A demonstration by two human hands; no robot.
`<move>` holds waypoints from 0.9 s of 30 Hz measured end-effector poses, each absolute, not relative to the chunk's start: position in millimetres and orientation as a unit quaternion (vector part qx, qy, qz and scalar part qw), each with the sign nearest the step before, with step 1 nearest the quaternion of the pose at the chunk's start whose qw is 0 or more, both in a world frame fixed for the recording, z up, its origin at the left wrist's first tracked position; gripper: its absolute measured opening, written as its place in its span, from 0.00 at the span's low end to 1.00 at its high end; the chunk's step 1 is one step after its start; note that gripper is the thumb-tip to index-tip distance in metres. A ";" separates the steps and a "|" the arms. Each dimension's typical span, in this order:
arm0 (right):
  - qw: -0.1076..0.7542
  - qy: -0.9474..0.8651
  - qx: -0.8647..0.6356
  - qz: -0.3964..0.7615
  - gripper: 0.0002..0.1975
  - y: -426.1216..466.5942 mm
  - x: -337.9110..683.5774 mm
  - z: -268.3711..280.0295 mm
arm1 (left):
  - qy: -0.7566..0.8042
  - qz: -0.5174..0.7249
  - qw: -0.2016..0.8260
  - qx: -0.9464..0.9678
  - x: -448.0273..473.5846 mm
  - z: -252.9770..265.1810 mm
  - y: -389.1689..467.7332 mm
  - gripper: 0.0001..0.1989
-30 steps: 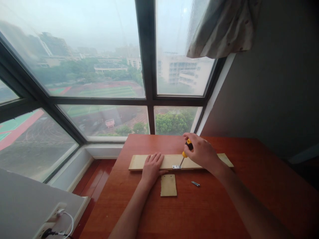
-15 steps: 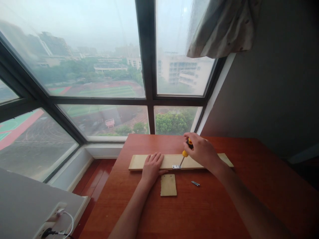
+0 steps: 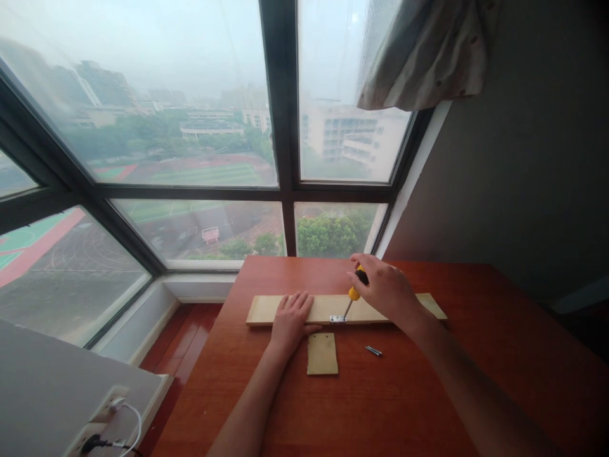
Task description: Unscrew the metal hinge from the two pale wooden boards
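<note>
A long pale wooden board [image 3: 322, 308] lies across the table. My left hand [image 3: 290, 322] rests flat on its left part, fingers stretched over the top and thumb along the near edge. A small metal hinge [image 3: 337, 319] sits at the board's near edge. My right hand [image 3: 387, 289] is closed around the handle of a yellow and black screwdriver [image 3: 353, 294]. The screwdriver leans, its tip at the hinge's right end. My palm hides part of the handle and of the board. Just in front lies a small wooden piece [image 3: 322, 354] with two dark holes near its far edge.
Some loose screws [image 3: 373, 350] lie on the reddish-brown table [image 3: 380, 406], right of the small wooden piece. Windows [image 3: 190, 231] stand beyond the table's far edge. A curtain [image 3: 428, 57] hangs at upper right. Plugs and a white cable [image 3: 137, 422] are at lower left.
The right hand's fingers have shifted slightly on the screwdriver handle, the thumb a little to the left. The left hand, the board and the hinge look the same.
</note>
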State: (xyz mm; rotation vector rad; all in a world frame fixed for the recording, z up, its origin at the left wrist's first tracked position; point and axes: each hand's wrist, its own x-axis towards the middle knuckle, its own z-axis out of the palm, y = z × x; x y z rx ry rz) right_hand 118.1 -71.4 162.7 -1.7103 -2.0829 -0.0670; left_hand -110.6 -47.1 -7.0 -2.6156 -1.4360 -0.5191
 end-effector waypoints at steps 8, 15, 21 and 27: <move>0.285 -0.788 -0.542 0.061 0.22 -71.5 121.8 160.8 | -0.473 -0.169 0.050 -0.863 -110.6 -6.5 -47.1 0.34; 0.229 -0.759 -0.609 -0.015 0.17 -71.5 118.2 161.2 | -0.471 -0.171 0.054 -0.863 -110.6 -6.4 -46.9 0.33; 0.261 -0.773 -0.578 0.023 0.23 -72.7 121.0 161.9 | -0.474 -0.169 0.053 -0.862 -111.0 -7.7 -46.6 0.34; 0.232 -0.766 -0.599 -0.018 0.17 -74.5 119.9 163.6 | -0.473 -0.172 0.048 -0.863 -111.2 -8.0 -47.2 0.34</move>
